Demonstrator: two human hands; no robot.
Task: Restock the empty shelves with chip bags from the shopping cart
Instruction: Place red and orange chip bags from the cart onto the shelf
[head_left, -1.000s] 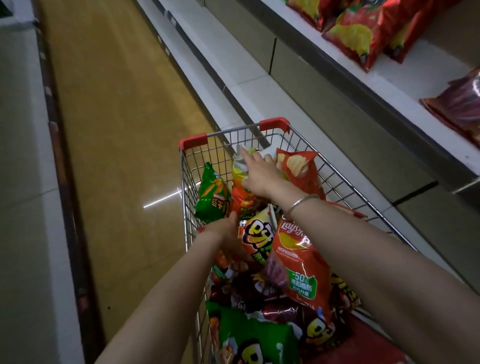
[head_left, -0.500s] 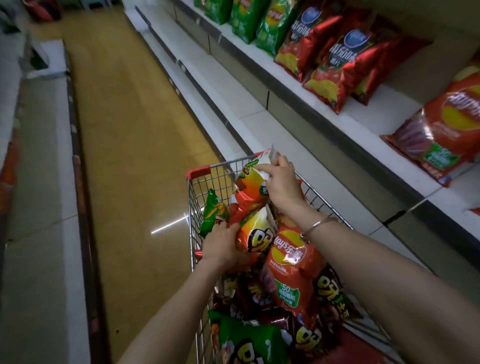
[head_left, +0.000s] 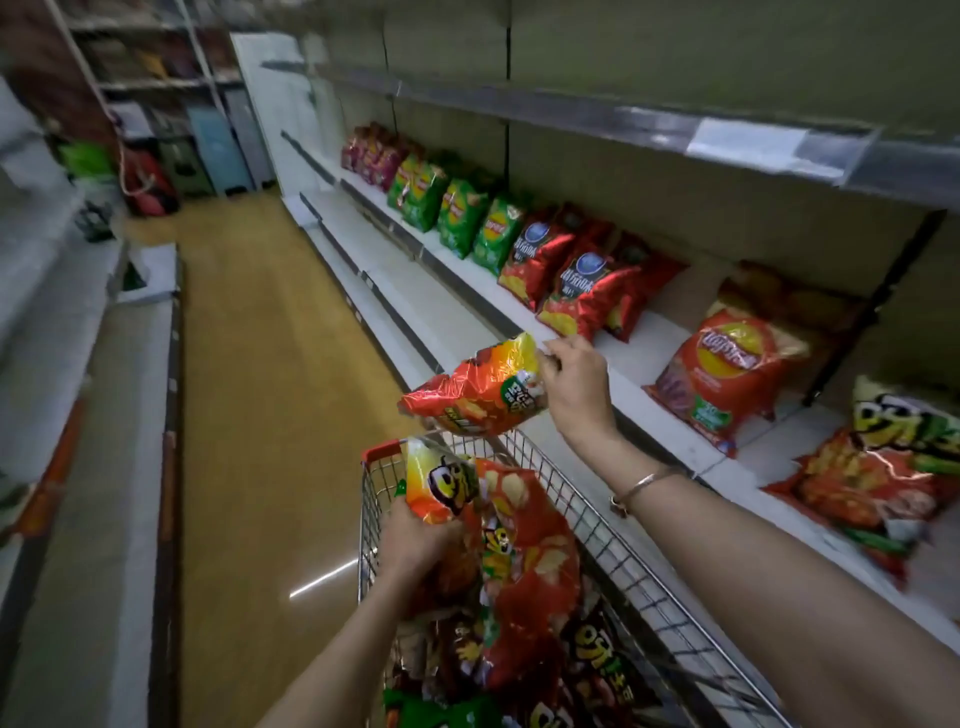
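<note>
This is a shop: a supermarket aisle. A wire cart (head_left: 639, 577) stands on a yellow floor (head_left: 260, 415). Right of the cart, long white shelves (head_left: 660, 338) carry rows of chip bags (head_left: 457, 218) under a price-label rail (head_left: 571, 111). Left of the cart runs more shelving (head_left: 104, 415).

Held chip bag (head_left: 475, 397): red-orange with yellow corner. Shelf (head_left: 649, 358): white. Shelved bags (head_left: 457, 218): green. Floor (head_left: 260, 389): yellow-brown. Cart corner (head_left: 382, 449): red.

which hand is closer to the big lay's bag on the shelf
Right. The right hand is raised just left of the Lay's bag; the left hand is low in the cart.
</note>
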